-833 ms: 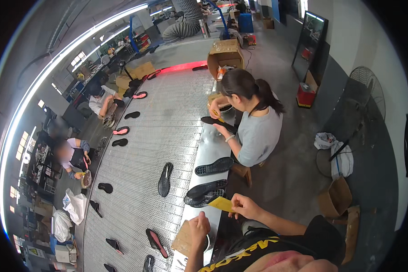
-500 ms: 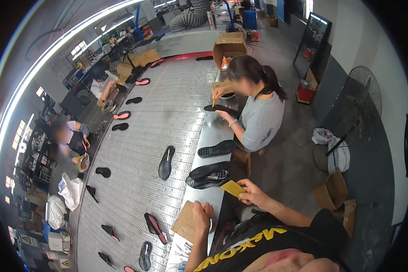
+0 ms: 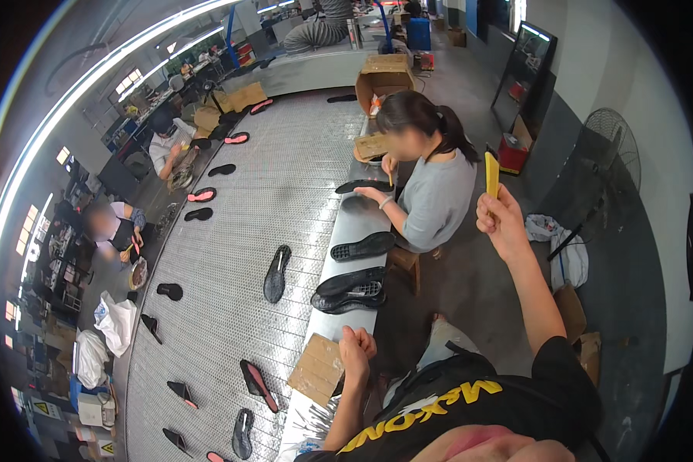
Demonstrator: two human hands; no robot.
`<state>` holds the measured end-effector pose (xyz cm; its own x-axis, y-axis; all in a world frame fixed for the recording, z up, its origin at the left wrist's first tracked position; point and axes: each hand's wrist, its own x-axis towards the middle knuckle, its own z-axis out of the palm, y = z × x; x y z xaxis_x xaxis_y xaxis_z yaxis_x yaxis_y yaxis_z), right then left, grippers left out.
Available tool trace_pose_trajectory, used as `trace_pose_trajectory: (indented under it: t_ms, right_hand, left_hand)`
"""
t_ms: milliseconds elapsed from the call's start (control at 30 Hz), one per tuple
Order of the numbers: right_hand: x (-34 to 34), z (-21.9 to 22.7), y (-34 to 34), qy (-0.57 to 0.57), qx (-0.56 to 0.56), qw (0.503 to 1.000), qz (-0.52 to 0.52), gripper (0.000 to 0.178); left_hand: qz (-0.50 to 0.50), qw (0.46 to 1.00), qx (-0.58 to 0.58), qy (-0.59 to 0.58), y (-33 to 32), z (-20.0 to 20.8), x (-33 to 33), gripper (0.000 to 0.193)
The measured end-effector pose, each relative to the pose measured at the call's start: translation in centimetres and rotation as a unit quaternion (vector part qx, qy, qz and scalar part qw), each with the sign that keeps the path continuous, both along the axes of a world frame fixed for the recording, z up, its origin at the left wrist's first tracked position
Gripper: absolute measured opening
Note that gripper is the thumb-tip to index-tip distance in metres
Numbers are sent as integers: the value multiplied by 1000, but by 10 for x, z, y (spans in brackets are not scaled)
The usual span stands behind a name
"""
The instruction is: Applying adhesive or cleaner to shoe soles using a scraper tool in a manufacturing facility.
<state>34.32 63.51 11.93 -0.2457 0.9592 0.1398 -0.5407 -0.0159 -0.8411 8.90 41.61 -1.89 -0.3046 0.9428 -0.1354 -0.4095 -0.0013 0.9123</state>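
My right hand (image 3: 502, 222) is raised at the right, well off the bench, its fingers wrapped round a flat yellow tool (image 3: 492, 175). The tool stands nearly upright; its exact kind is unclear. My left hand (image 3: 356, 354) is closed in a fist beside a worn cardboard piece (image 3: 316, 368) on the metal bench ledge (image 3: 300, 412). Whatever that fist may hold is hidden. Ahead of it on the ledge lie two black shoe soles (image 3: 350, 291), one overlapping the other. Another black sole (image 3: 363, 246) is just beyond them.
A mesh conveyor belt (image 3: 231, 323) to the left carries several black and pink soles. At the ledge ahead, a seated co-worker (image 3: 439, 192) holds a sole and a brush. Two more people work across the belt. A wooden stool (image 3: 406, 269) and standing fan (image 3: 612, 150) are nearby.
My right hand has swung up and to the right with the yellow tool, away from the soles. My left fist has shifted slightly right. The co-worker's brush hand has lowered.
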Motion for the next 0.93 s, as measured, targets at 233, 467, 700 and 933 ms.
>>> trace_pose_trajectory:
  t_ms: [233,467,700,933]
  right_hand:
    - [29,-58,6,-161,-17,981,108,30]
    - [76,-129,22,-208,-17,959,193,33]
    - [41,-148,30,-214,-5,908,361,42]
    - [-20,-168,11,-301,-47,828,471,34]
  left_hand:
    - [-15,997,55,-49,74,-11,53,62]
    - [-57,994,-2,97,162,2,149,33]
    - [-58,996,-14,60,167,-6,154,55]
    - [147,987,-55,27,111,-31,132,20]
